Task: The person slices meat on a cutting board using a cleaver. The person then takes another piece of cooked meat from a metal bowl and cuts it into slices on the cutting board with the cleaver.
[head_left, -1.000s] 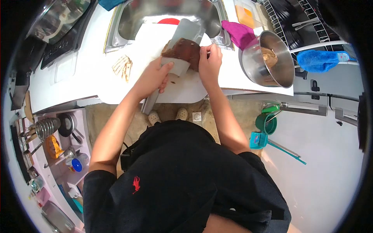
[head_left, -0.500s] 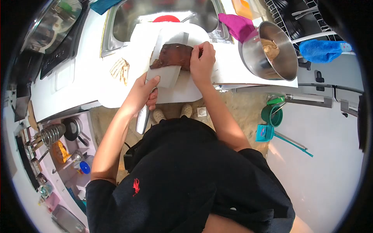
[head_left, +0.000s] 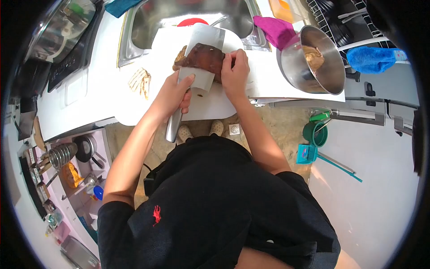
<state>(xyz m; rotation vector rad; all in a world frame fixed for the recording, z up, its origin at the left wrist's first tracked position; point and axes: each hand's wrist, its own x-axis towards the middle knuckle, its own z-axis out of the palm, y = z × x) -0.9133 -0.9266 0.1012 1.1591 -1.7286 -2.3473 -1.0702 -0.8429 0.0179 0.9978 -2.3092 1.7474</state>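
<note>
A dark brown, glossy slab of meat (head_left: 204, 57) lies over a white cutting board (head_left: 210, 105). My left hand (head_left: 176, 93) is wrapped round the metal handle of a cleaver (head_left: 200, 80). The cleaver's broad blade shows above and below the slab, with the meat covering its middle; whether it cuts through or only lies under the meat I cannot tell. My right hand (head_left: 235, 71) grips the slab's right end with curled fingers. A lighter brown piece (head_left: 180, 59) shows at the slab's left edge.
Behind the board is a steel sink (head_left: 145, 27) with a red object (head_left: 192, 22) in it. To the right stand a steel pot (head_left: 291, 74) with brown food inside and a magenta cloth (head_left: 274, 30). A striped cloth-like item (head_left: 140, 82) lies left.
The cleaver and my left hand have moved up and to the right. The slab's left end has tilted, and the lighter piece there shows more. My right hand keeps its grip.
</note>
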